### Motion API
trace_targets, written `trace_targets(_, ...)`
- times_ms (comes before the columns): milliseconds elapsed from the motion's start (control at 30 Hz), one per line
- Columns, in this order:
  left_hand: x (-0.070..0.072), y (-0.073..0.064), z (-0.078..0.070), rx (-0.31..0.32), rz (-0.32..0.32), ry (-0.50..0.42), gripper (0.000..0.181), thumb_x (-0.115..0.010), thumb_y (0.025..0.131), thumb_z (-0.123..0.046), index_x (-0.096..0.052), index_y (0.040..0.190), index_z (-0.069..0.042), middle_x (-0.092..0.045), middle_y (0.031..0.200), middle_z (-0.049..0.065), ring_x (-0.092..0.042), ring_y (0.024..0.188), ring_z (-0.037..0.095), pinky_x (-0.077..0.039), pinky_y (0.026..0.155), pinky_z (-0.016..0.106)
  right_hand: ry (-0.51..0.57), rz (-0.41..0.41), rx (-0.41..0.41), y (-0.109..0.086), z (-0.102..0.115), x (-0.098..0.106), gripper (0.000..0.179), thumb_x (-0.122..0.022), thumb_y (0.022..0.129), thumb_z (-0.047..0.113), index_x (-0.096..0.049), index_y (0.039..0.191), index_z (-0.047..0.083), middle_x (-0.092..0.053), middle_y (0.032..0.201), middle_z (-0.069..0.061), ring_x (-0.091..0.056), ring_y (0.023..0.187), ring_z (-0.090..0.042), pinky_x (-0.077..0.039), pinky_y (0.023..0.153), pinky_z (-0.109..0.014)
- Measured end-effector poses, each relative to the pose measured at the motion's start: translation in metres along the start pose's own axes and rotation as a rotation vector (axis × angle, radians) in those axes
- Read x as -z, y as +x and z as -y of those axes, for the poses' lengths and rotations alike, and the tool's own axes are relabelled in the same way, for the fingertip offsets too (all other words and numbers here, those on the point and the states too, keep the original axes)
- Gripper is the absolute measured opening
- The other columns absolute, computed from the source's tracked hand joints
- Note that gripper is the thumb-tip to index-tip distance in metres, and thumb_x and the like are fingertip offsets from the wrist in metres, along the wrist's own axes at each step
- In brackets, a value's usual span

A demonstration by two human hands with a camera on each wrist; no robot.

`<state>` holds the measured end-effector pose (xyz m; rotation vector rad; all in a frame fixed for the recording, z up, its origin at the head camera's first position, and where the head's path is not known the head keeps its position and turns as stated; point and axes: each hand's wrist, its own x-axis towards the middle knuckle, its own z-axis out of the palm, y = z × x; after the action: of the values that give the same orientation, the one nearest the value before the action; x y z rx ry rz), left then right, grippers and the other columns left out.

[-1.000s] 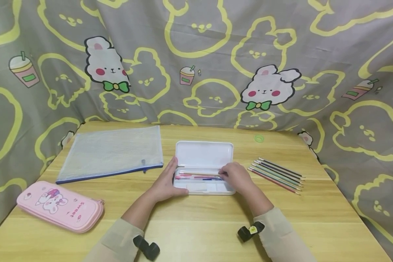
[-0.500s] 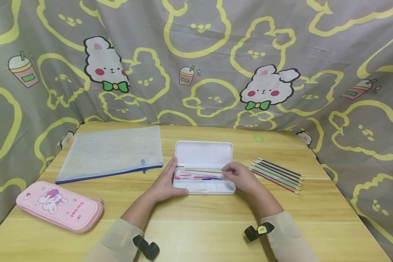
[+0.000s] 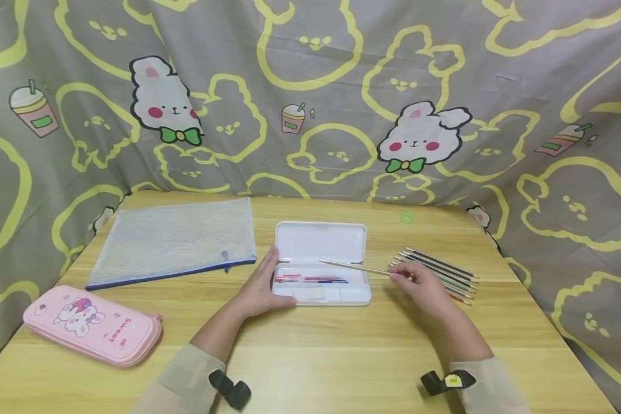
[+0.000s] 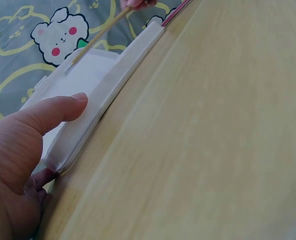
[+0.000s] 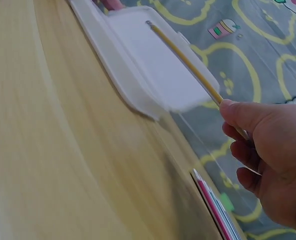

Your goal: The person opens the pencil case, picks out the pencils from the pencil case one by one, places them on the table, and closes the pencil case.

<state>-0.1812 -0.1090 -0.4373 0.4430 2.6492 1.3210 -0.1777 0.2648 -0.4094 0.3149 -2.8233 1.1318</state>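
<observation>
A white pencil box [image 3: 321, 241] lies on the table with its lid tipped back; several pens [image 3: 310, 279] and a whitish block [image 3: 309, 295] are inside. My left hand [image 3: 259, 290] grips the box's left end, thumb [image 4: 63, 111] over the front edge and fingers at the left side. With thumb and fingers my right hand [image 3: 416, 283] pinches a yellow pencil [image 5: 187, 64] by one end. The pencil is in the air, its eraser end pointing left over the box. Below and behind the right hand lie several pencils [image 3: 442, 265] side by side, partly hidden by it.
A mesh zip pouch [image 3: 176, 238] with a blue edge lies at the back left. A pink pencil case [image 3: 93, 325] sits at the front left. A small green ring [image 3: 406, 217] rests near the back, where a patterned curtain [image 3: 331, 115] hangs.
My right hand has lifted the yellow pencil out of the box and carried it right, toward the row of pencils. My left hand stays on the box.
</observation>
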Motion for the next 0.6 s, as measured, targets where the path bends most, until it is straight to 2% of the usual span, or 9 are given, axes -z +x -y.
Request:
trace_targets(300, 0.000, 0.000, 0.000, -0.002, 0.005, 0.009, 0.127, -0.087, 0.069, -0.039, -0.003, 0.157, -0.004, 0.003, 0.166, 0.010, -0.001, 0.153, 0.033, -0.010, 0.124, 0.052, -0.069, -0.056, -0.131, -0.035, -0.036, 0.041, 0.029, -0.057, 0.099, 0.033, -0.069, 0.110, 0.008, -0.063, 0.103, -0.005, -0.052, 0.082, -0.004, -0.047, 0.068, -0.021)
trace_targets(467, 0.000, 0.000, 0.000, -0.001, 0.005, 0.013, 0.127, -0.087, 0.069, -0.039, -0.002, 0.157, -0.005, 0.003, 0.166, 0.011, -0.001, 0.153, 0.033, -0.010, 0.123, 0.053, -0.128, -0.097, -0.137, -0.049, -0.053, 0.055, 0.027, -0.058, 0.099, 0.030, -0.070, 0.106, 0.008, -0.063, 0.096, -0.003, -0.049, 0.076, 0.000, -0.045, 0.063, -0.021)
trace_targets(600, 0.000, -0.001, -0.001, 0.004, 0.006, 0.016, 0.126, -0.086, 0.069, -0.039, -0.003, 0.158, -0.006, 0.003, 0.167, 0.009, -0.001, 0.153, 0.032, -0.011, 0.123, 0.053, -0.131, -0.090, -0.146, -0.058, -0.063, 0.060, 0.028, -0.057, 0.099, 0.030, -0.070, 0.107, 0.006, -0.065, 0.096, -0.004, -0.049, 0.075, 0.002, -0.045, 0.062, -0.021)
